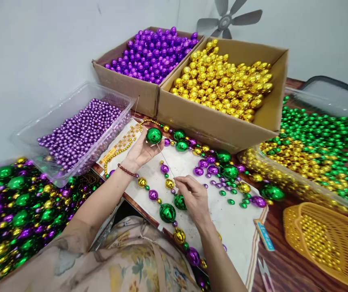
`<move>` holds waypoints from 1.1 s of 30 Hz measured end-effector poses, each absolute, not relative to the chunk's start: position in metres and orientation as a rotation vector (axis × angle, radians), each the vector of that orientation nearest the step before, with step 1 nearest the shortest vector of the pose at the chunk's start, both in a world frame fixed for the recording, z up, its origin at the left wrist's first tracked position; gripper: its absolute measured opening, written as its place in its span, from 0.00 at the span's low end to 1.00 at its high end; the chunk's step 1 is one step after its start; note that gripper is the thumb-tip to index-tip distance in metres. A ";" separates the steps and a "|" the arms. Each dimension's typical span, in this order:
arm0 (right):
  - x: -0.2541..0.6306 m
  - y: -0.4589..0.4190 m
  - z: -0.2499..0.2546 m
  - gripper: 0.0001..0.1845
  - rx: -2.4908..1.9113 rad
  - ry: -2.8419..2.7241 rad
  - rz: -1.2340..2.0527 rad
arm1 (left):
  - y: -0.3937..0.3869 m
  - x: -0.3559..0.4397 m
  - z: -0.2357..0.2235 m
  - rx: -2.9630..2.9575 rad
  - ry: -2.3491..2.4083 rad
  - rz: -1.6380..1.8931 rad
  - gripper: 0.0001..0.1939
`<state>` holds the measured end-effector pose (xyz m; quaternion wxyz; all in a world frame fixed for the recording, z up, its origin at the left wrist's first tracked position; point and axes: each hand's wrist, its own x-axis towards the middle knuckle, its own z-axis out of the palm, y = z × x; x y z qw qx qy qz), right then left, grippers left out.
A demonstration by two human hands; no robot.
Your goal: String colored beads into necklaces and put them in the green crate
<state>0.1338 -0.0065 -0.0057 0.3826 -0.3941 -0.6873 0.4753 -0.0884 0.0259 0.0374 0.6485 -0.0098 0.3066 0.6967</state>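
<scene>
My left hand (146,151) holds a large shiny green bead (154,136) in its curled fingers, over the white cloth (192,164). From the underside of that bead a thin needle or wire (166,160) slants down to my right hand (193,196). The thumb and fingertips of that hand are pinched on its lower end. Just below hangs a short strand with a purple bead (164,168) and a gold bead (169,183). A longer strand of green, gold and purple beads, with a big green bead (167,213), runs along the cloth's near edge.
Cardboard boxes of purple beads (125,83) and gold beads (210,121) stand behind. A clear tub (70,97) of small purple beads is at left, above heaped finished strands (22,219). Rightward are a tub of green and gold beads, an orange basket (292,219) and thread snips (265,275).
</scene>
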 end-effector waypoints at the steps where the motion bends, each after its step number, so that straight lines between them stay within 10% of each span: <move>1: 0.134 -0.007 -0.006 0.08 -1.012 -1.749 1.210 | 0.026 -0.088 0.038 -0.023 0.696 1.582 0.18; 33: 0.116 0.002 -0.009 0.09 -1.007 -1.728 1.016 | 0.008 -0.054 0.048 0.522 0.795 1.646 0.21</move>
